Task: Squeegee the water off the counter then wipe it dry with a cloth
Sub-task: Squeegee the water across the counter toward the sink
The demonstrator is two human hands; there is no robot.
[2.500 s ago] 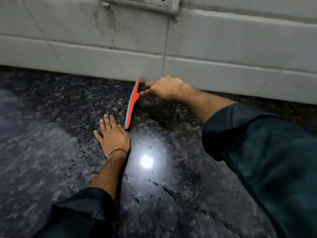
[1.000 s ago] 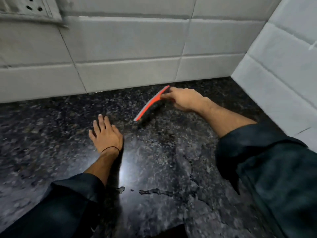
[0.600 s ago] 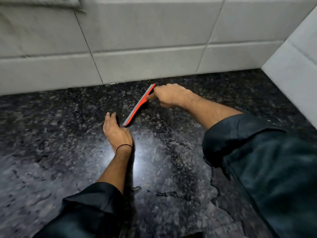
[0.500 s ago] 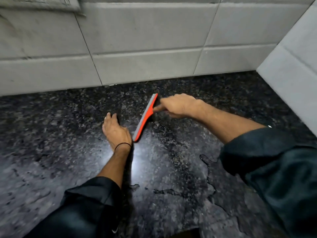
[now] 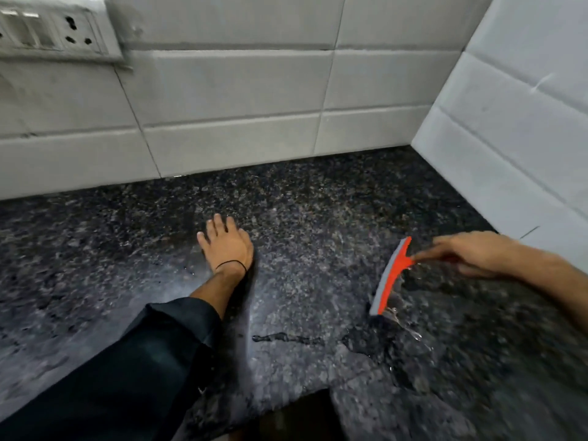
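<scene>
Orange squeegee (image 5: 390,276) with a grey blade sat on the dark speckled granite counter (image 5: 318,218), toward the right side, near the right tiled wall (image 5: 521,122) but apart from it. Blade ran diagonally, top end pointing up-right, bottom end down-left, edge down on the stone. Right hand (image 5: 467,254) came in from the right edge and closed its fingers on the squeegee's handle behind the blade; handle itself mostly hidden under the fingers. Water (image 5: 404,326) pooled and streaked just right of and below the blade's lower end, with a thin trail (image 5: 280,338) lying left of that pool.

Left hand (image 5: 226,245) lay flat, palm down, on the counter near the middle, fingers loosely spread and pointing toward the back tiled wall (image 5: 222,106), holding nothing. Thin black band (image 5: 230,264) around that wrist, dark sleeve (image 5: 133,361) pushed up the forearm. Left hand and squeegee were well apart.

White switch and socket plate (image 5: 54,33) was mounted on the back wall, upper left. Counter's front edge showed a dark notch (image 5: 302,415) at the bottom centre. Frame edges were motion-blurred, so finer detail there could not be told.
</scene>
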